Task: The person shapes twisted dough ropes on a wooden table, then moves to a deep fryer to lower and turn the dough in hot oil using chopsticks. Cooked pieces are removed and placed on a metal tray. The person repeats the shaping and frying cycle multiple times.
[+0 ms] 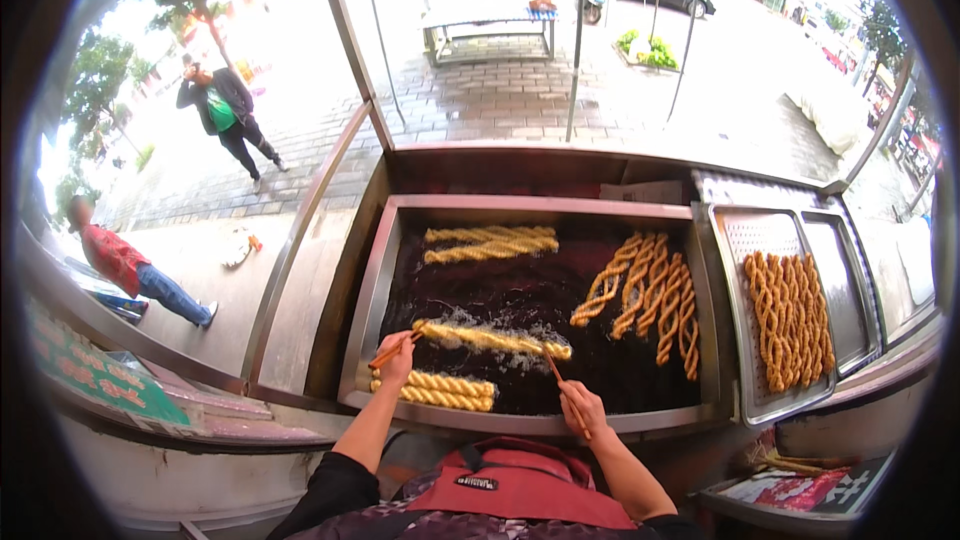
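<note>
My left hand (396, 364) grips wooden chopsticks (387, 354), whose tips meet the left end of a pale yellow dough twist (491, 337). My right hand (583, 406) holds a wooden chopstick or pair (553, 367) against the twist's right end. Bubbles surround this twist in the dark oil of a rectangular metal fryer (540, 204). Just below my left hand, pale dough twists (442, 393) lie along the near edge. More light yellow twists (491, 244) float at the far left. Several golden-brown twists (641, 289) float slantwise on the right.
To the fryer's right, a perforated metal tray (757, 231) holds several browned twists (789, 322), beside another metal tray (836, 240). Metal frame posts (352, 30) border the stall. Two people stand outside on the left. A table (487, 19) stands on the paving beyond.
</note>
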`<act>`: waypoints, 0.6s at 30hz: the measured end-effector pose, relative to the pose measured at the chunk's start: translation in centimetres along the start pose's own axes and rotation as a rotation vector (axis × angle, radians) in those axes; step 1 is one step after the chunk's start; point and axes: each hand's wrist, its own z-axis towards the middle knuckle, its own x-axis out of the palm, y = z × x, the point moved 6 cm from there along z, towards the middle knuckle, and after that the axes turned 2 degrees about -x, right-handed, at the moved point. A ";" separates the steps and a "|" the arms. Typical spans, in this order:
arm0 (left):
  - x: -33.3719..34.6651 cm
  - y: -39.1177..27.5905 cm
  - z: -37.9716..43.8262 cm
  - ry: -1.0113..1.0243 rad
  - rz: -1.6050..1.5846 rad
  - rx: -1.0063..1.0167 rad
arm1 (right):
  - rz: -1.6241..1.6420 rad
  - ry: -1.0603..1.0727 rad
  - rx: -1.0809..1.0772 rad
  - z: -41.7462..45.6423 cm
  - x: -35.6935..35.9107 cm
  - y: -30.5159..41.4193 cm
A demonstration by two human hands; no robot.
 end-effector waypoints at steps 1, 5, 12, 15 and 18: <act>-0.8 0.1 -0.5 -0.028 0.018 -0.061 | 0.002 -0.031 0.024 -0.6 -1.0 0.0; -0.8 1.4 0.2 -0.057 0.032 -0.041 | 0.098 -0.152 0.223 -0.9 -2.9 -0.7; -0.6 6.2 2.4 -0.121 -0.224 -0.055 | 0.344 -0.305 0.313 -0.9 -2.5 -2.7; -0.6 7.2 2.7 -0.086 -0.344 -0.100 | 0.328 -0.284 0.209 -0.9 -2.6 -2.7; -0.7 6.4 2.4 -0.123 -0.348 -0.109 | 0.375 -0.262 0.374 -1.1 -2.3 -3.3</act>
